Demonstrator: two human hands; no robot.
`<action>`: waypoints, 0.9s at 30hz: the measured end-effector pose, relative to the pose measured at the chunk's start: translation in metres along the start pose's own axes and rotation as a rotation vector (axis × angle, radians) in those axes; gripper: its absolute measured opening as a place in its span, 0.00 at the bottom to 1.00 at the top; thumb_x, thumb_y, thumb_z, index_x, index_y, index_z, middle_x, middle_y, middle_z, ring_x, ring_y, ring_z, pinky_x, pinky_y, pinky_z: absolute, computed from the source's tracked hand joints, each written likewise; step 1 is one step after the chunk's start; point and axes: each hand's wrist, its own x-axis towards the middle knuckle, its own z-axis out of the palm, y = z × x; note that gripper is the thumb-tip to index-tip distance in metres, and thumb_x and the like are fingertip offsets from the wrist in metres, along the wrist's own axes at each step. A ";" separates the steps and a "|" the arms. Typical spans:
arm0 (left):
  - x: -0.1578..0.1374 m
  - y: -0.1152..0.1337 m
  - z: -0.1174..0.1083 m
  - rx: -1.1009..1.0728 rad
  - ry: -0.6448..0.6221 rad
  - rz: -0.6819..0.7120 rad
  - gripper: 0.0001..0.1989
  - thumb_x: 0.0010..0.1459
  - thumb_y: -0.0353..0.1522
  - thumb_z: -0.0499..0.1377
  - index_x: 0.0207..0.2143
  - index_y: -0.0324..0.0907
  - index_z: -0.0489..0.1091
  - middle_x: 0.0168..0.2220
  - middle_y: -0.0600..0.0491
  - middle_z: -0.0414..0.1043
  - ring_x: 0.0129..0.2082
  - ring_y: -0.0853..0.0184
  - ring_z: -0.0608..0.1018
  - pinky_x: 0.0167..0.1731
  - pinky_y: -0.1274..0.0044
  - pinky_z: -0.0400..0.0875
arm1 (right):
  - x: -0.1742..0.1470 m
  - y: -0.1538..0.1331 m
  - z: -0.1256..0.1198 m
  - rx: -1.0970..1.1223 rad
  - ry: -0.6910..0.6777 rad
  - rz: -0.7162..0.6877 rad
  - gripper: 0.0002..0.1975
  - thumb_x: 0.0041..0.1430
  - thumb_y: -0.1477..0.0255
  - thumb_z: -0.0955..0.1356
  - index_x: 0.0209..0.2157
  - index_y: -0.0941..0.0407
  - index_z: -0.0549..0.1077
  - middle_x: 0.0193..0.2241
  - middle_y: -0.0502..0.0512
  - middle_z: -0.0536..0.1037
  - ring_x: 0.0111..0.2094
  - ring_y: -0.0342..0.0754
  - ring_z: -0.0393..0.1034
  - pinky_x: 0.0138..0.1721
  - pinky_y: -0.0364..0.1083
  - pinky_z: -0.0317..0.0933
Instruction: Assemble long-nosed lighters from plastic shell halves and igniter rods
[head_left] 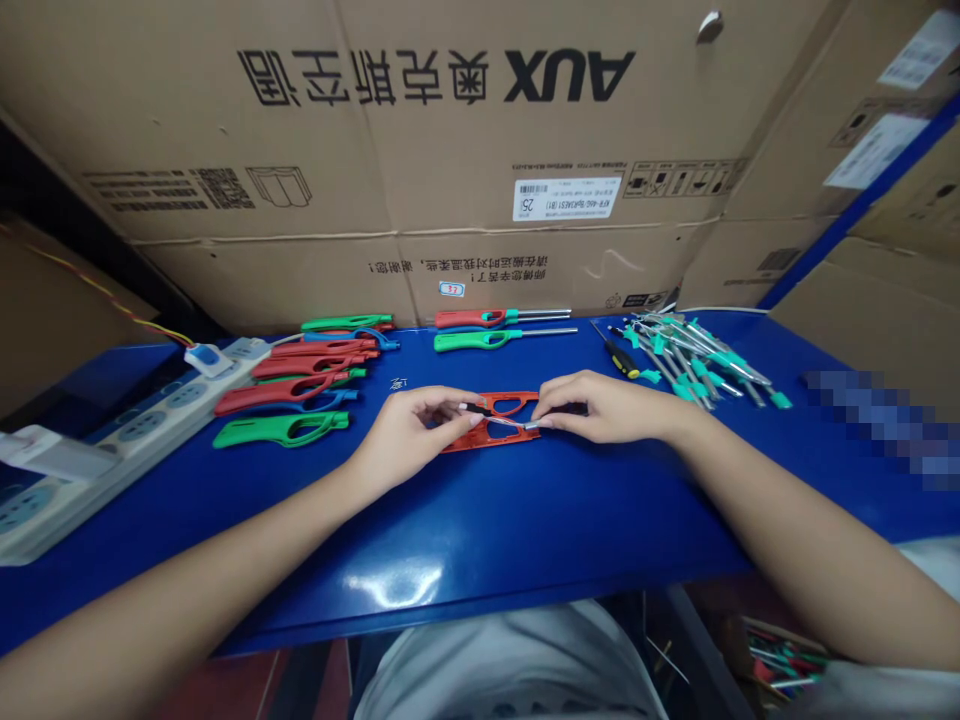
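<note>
Orange lighter-handle shell halves [480, 438] lie side by side on the blue tabletop [525, 520], partly covered by the person's hands. Over their left end, the left hand [412, 425] has its thumb and forefinger drawn close together on a small black-and-white part [474, 408], from which thin pale wires [504, 421] run across the shells. At their right end, the right hand [596, 405] brings thumb and forefinger nearly together beside a small silver piece [532, 425]; whether it is gripped I cannot tell. Straight beyond the shells rest two lighters with metal barrels, a red-handled lighter [469, 319] and, just nearer, a green-handled lighter [469, 342]. To the shells' left are red handles [251, 395], blue ones among them, with a green handle [270, 432] nearest the person; farther left stands a white power strip [142, 425]. Right of the shells and a little beyond are a black-and-yellow screwdriver [621, 360] and, just past it, a heap of metal barrels with teal fittings [697, 365]. Behind all these, a printed cardboard panel [420, 200] rises beyond the shells.
</note>
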 end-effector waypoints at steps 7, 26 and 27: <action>0.000 0.001 -0.010 0.400 -0.042 0.186 0.12 0.65 0.38 0.60 0.42 0.43 0.82 0.34 0.50 0.81 0.31 0.67 0.78 0.32 0.77 0.69 | -0.002 -0.002 -0.003 0.007 0.032 0.123 0.11 0.65 0.65 0.67 0.43 0.57 0.78 0.39 0.56 0.81 0.38 0.48 0.74 0.40 0.46 0.66; -0.001 -0.001 -0.010 0.515 -0.161 0.194 0.08 0.64 0.34 0.60 0.37 0.40 0.79 0.36 0.50 0.75 0.31 0.68 0.76 0.31 0.78 0.70 | -0.001 -0.002 0.003 -0.216 -0.020 0.091 0.02 0.61 0.73 0.71 0.34 0.56 0.79 0.34 0.54 0.79 0.38 0.47 0.72 0.40 0.45 0.62; -0.001 -0.001 -0.010 0.520 -0.161 0.196 0.08 0.64 0.34 0.60 0.37 0.40 0.79 0.37 0.49 0.75 0.32 0.68 0.77 0.32 0.78 0.70 | 0.000 -0.003 0.003 -0.230 -0.016 0.091 0.02 0.61 0.74 0.71 0.34 0.56 0.79 0.34 0.54 0.79 0.38 0.48 0.72 0.40 0.45 0.62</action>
